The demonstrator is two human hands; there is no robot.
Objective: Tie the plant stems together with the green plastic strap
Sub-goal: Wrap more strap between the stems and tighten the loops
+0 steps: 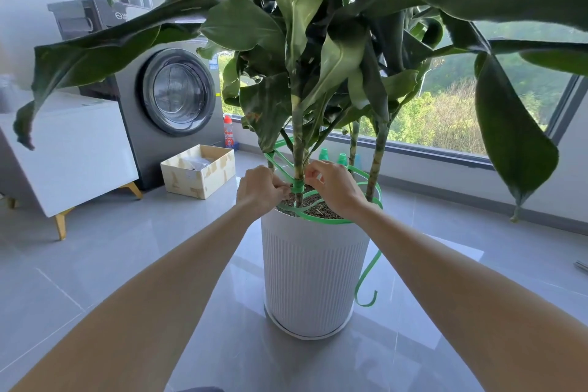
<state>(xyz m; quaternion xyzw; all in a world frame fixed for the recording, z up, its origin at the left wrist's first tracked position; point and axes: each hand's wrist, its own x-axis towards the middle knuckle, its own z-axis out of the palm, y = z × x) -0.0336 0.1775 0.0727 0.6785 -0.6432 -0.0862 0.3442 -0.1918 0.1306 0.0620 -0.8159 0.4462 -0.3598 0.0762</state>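
Note:
A tall leafy plant stands in a white ribbed pot [310,267] on the floor. Its middle stem [298,149] has the green plastic strap [297,185] wound round it just above the soil. Loose loops of the strap curl behind the stems and over the pot's rim, and one end hangs down the pot's right side. My left hand [259,189] pinches the strap at the left of the stem. My right hand [332,188] pinches it at the right of the stem. Two thinner stems [377,162] rise to the right, outside the wrap.
A grey washing machine [171,99] stands at back left beside a white cabinet [66,153]. An open cardboard box [199,170] sits on the tiled floor left of the pot. Bottles [229,134] line the window sill base. Big leaves hang overhead.

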